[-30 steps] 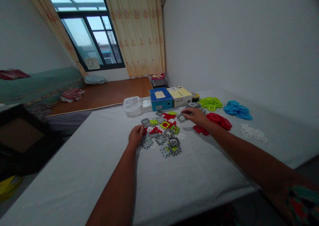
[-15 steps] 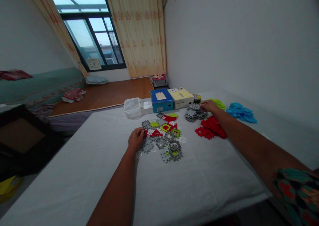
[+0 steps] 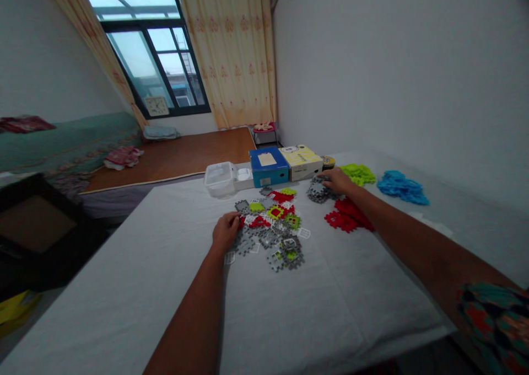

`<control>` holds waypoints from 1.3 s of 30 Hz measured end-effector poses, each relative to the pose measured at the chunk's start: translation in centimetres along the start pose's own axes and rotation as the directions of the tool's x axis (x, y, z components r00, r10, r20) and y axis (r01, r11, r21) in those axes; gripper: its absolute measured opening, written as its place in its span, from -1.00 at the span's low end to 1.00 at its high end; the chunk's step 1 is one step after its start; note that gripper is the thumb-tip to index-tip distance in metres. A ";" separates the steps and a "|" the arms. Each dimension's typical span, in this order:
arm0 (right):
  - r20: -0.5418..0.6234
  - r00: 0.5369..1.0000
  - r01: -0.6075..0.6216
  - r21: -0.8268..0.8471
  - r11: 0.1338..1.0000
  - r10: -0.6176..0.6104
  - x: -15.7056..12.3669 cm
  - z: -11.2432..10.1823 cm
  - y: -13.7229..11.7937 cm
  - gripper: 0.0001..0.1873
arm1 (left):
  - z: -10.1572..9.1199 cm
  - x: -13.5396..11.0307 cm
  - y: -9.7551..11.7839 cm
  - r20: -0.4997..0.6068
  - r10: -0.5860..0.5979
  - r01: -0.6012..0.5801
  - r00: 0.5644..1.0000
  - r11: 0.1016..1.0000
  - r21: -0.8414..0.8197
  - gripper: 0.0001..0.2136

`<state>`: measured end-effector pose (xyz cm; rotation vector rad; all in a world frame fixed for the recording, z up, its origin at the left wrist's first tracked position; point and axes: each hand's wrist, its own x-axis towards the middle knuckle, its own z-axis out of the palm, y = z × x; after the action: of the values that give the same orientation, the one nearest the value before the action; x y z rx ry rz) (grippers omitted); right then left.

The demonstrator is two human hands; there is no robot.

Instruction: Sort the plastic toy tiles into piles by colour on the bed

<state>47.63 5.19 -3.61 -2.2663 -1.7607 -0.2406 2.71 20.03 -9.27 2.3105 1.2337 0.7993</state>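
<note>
A mixed heap of flat, notched plastic building pieces [image 3: 268,238] in grey, red, lime and white lies mid-table. At its left edge rests my left hand [image 3: 226,230], fingers curled in. A red piece [image 3: 241,222] shows at its fingertips; whether they pinch it is hard to see. My right hand [image 3: 338,181] reaches over a pile of grey pieces [image 3: 318,193], fingers stretched out and touching its top, thumb apart. Just below that wrist is a pile of red pieces [image 3: 345,216], partly covered by the forearm.
Lime pieces [image 3: 357,173] and blue pieces [image 3: 403,187] are piled at the right by the wall. Along the back stand a clear plastic box [image 3: 220,180], a blue box [image 3: 269,167], a yellow-topped box [image 3: 303,162] and a round tin [image 3: 328,161]. White cloth [image 3: 165,276] covers the table.
My right hand has shifted slightly left across the grey pile, its fingers now flatter over it. My left hand has stayed in place.
</note>
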 end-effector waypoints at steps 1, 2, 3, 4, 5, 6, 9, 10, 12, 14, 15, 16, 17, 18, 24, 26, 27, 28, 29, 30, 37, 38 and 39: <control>0.010 1.000 0.005 -0.028 1.000 -0.004 0.2 0.0 -0.1 -0.56 | 0.0 0.0 0.0 0.002 0.002 -0.002 1.000 1.000 0.003 -0.70; 0.025 1.000 0.008 -0.057 0.998 -0.007 0.6 0.0 -0.3 -0.57 | 0.0 0.0 0.0 0.005 0.004 -0.004 1.000 1.000 0.004 -0.70; 0.043 0.999 0.008 -0.086 0.996 -0.004 0.9 0.0 -0.6 -0.57 | 0.0 0.0 0.0 0.006 0.007 -0.007 1.000 1.000 0.002 -0.70; 0.062 0.998 0.004 -0.114 0.993 0.003 1.4 0.1 -0.9 -0.56 | -0.1 0.1 0.0 0.007 0.009 -0.009 1.000 1.000 0.000 -0.70; 0.081 0.997 0.004 -0.137 0.991 0.008 1.8 0.1 -1.2 -0.56 | -0.1 0.1 0.0 0.009 0.010 -0.010 1.000 1.000 -0.001 -0.71; 0.101 0.995 0.010 -0.153 0.988 0.006 2.2 0.2 -1.5 -0.55 | 0.0 0.1 0.0 0.009 0.012 -0.012 1.000 1.000 -0.002 -0.71; 0.164 0.986 0.056 -0.189 0.980 -0.025 3.2 0.6 -2.1 -0.55 | 0.1 0.1 -0.1 0.001 0.014 -0.014 1.000 1.000 0.003 -0.72; 0.181 0.983 0.072 -0.201 0.977 -0.035 3.5 0.7 -2.3 -0.54 | 0.1 0.1 -0.1 -0.001 0.014 -0.014 1.000 1.000 0.004 -0.72; 0.198 0.980 0.081 -0.226 0.971 -0.036 4.0 0.7 -2.4 -0.52 | 0.1 0.1 0.0 0.001 0.010 -0.010 1.000 1.000 -0.002 -0.72; 0.204 0.979 0.078 -0.233 0.969 -0.030 4.4 0.7 -2.4 -0.49 | 0.0 0.1 0.0 0.006 0.010 -0.010 1.000 1.000 -0.011 -0.72; 0.209 0.978 0.077 -0.229 0.970 -0.029 4.6 0.7 -2.4 -0.48 | 0.0 0.1 0.1 0.009 0.012 -0.012 1.000 1.000 -0.015 -0.72; 0.217 0.976 0.075 -0.222 0.972 -0.026 4.8 0.7 -2.4 -0.47 | -0.1 0.1 0.2 0.012 0.013 -0.013 1.000 1.000 -0.017 -0.72; 0.228 0.973 0.072 -0.215 0.974 -0.022 4.9 0.7 -2.4 -0.47 | -0.1 0.1 0.2 0.015 0.013 -0.013 1.000 1.000 -0.017 -0.72; 0.240 0.971 0.069 -0.209 0.975 -0.017 5.0 0.7 -2.4 -0.47 | -0.2 0.1 0.3 0.018 0.011 -0.010 1.000 1.000 -0.016 -0.71; 0.247 0.969 0.031 -0.190 0.981 0.018 5.3 0.6 -2.7 -0.39 | -0.1 0.0 0.3 0.013 -0.009 0.009 1.000 1.000 -0.004 -0.71; 0.222 0.974 0.006 -0.188 0.982 0.037 5.2 0.0 -2.9 -0.40 | 0.0 0.1 0.2 0.017 -0.005 0.005 1.000 1.000 -0.010 -0.71; 0.194 0.980 -0.010 -0.177 0.984 0.045 5.0 -0.4 -3.2 -0.41 | 0.0 0.1 0.2 0.019 -0.004 0.004 1.000 1.000 -0.011 -0.71; 0.155 0.987 -0.024 -0.154 0.988 0.048 4.7 -0.7 -3.6 -0.43 | 0.0 0.1 0.1 0.021 -0.001 0.002 1.000 1.000 -0.011 -0.71; 0.109 0.993 -0.029 -0.113 0.993 0.041 4.3 -1.1 -4.2 -0.45 | 0.0 0.1 0.1 0.021 0.001 -0.001 1.000 1.000 -0.011 -0.71; 0.064 0.998 -0.015 -0.054 0.998 0.019 3.6 -1.3 -4.9 -0.48 | 0.0 0.1 0.0 0.018 0.005 -0.005 1.000 1.000 -0.012 -0.71; 0.077 0.967 0.201 0.350 0.915 -0.242 -3.5 -0.1 -12.7 -0.71 | 0.4 0.3 -0.3 -0.014 0.005 -0.005 1.000 0.999 -0.043 -0.71; 0.089 0.962 0.210 0.365 0.907 -0.258 -4.4 0.3 -13.6 -0.73 | 0.3 0.3 -0.2 -0.022 0.001 -0.002 1.000 0.999 -0.052 -0.71; 0.091 0.956 0.225 0.377 0.899 -0.277 -5.1 0.6 -14.4 -0.74 | 0.3 0.3 -0.2 -0.029 -0.004 0.003 1.000 0.998 -0.060 -0.71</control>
<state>32.42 3.96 -4.21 -1.8331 -1.9793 0.1936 2.91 20.32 -9.54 2.2556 1.2088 0.8603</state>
